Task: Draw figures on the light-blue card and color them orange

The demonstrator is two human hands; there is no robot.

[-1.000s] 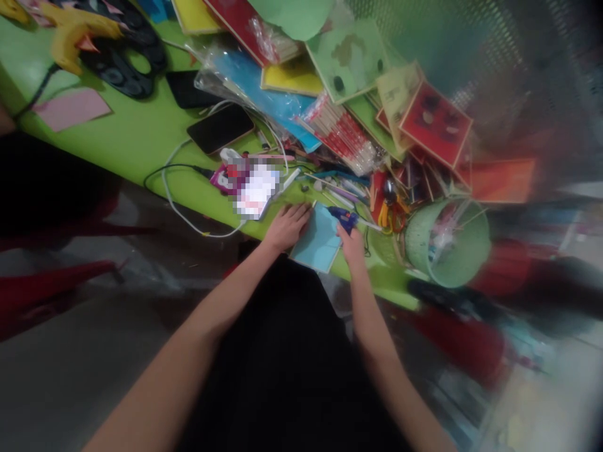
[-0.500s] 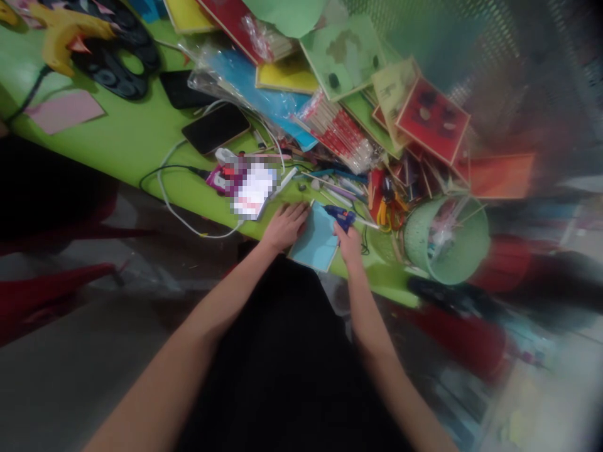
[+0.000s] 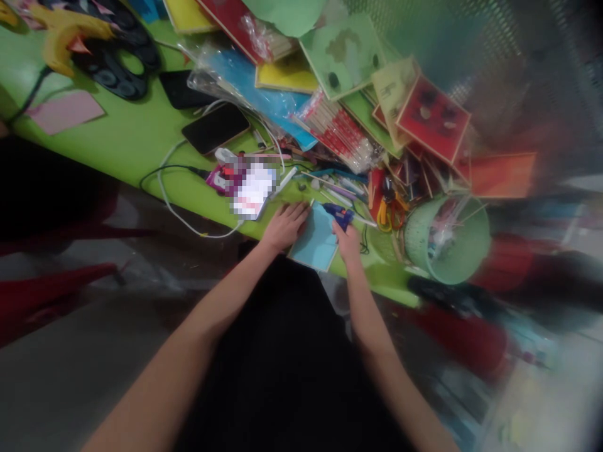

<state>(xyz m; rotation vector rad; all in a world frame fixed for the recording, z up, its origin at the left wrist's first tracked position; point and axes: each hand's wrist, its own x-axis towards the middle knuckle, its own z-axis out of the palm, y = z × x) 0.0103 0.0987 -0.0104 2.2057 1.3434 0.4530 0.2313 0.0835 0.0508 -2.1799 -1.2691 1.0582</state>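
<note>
A light blue card (image 3: pixel 316 242) with pale edges lies at the front edge of the green table. My left hand (image 3: pixel 285 226) rests flat on its left side, fingers stretched out. My right hand (image 3: pixel 347 240) grips a blue hot glue gun (image 3: pixel 340 215), whose dark nozzle points left over the card's upper part. From the glue gun's back, a white glue stick sticks out to the right. Whether the nozzle touches the card, I cannot tell.
A green basket (image 3: pixel 464 242) with plastic scraps stands at the right. Orange-handled scissors (image 3: pixel 387 212) lie beside it. Behind are packets of sticks (image 3: pixel 336 132) and coloured boards (image 3: pixel 433 119). Left are a lit phone (image 3: pixel 257 188), a dark phone (image 3: pixel 217 129) and a white cable (image 3: pixel 181 226).
My right hand and the glue gun have shifted slightly to the left along the card's top. My left hand and the card have stayed in place.
</note>
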